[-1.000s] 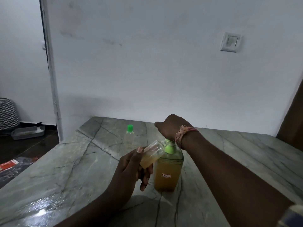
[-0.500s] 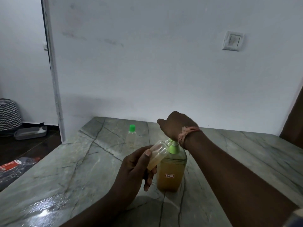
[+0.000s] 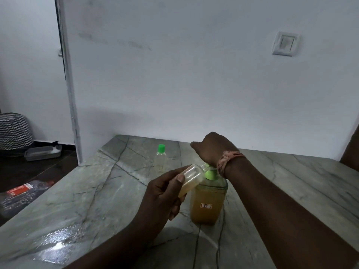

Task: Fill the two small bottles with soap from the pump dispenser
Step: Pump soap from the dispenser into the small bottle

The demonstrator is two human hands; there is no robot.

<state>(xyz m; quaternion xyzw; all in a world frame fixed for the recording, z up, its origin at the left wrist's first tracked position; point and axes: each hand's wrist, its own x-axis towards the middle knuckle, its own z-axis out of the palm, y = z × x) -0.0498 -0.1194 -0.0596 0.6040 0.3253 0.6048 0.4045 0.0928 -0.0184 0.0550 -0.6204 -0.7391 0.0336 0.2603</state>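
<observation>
A square pump dispenser of amber soap with a green collar stands on the marble table. My right hand sits on top of its pump head, which it hides, fingers bent down over it. My left hand grips a small clear bottle, uncapped and tilted, its mouth held against the pump's spout. Amber soap lies in its lower part. A second small clear bottle with a green cap stands upright farther back on the table, apart from both hands.
The table meets a white wall at the back, and its left edge drops to a dark floor. On that floor are a grey tray, a striped basket and a red-labelled packet. A wet patch shines at the table's near left.
Both hands keep their hold on the small bottle and the pump. Only the view has drifted slightly, so everything sits a little farther right in frame.
</observation>
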